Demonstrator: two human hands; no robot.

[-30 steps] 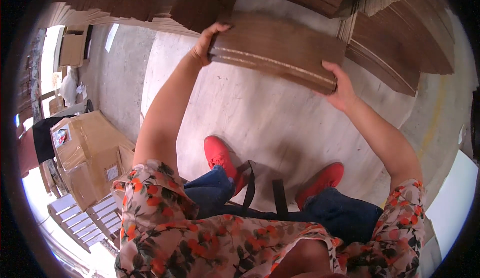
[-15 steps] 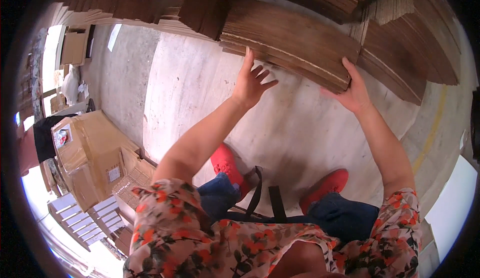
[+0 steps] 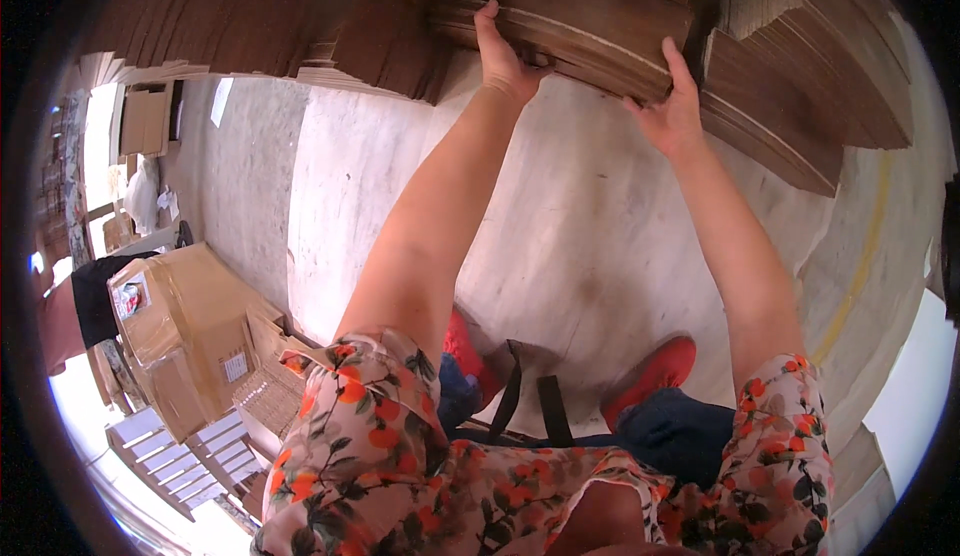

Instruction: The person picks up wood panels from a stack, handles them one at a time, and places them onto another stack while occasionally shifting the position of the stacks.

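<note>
Touching the front edge of a stack of brown boards (image 3: 580,8), the left hand (image 3: 508,61) and right hand (image 3: 675,111) are partly open; whether either grips cannot be told.

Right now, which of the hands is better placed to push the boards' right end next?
Likely the right hand: it is at that end of the boards. The left hand sits nearer their left end.

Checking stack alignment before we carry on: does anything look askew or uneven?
Yes, slightly: the dark brown stack left of the handled boards has a ragged lower edge, its pieces ending unevenly.
</note>
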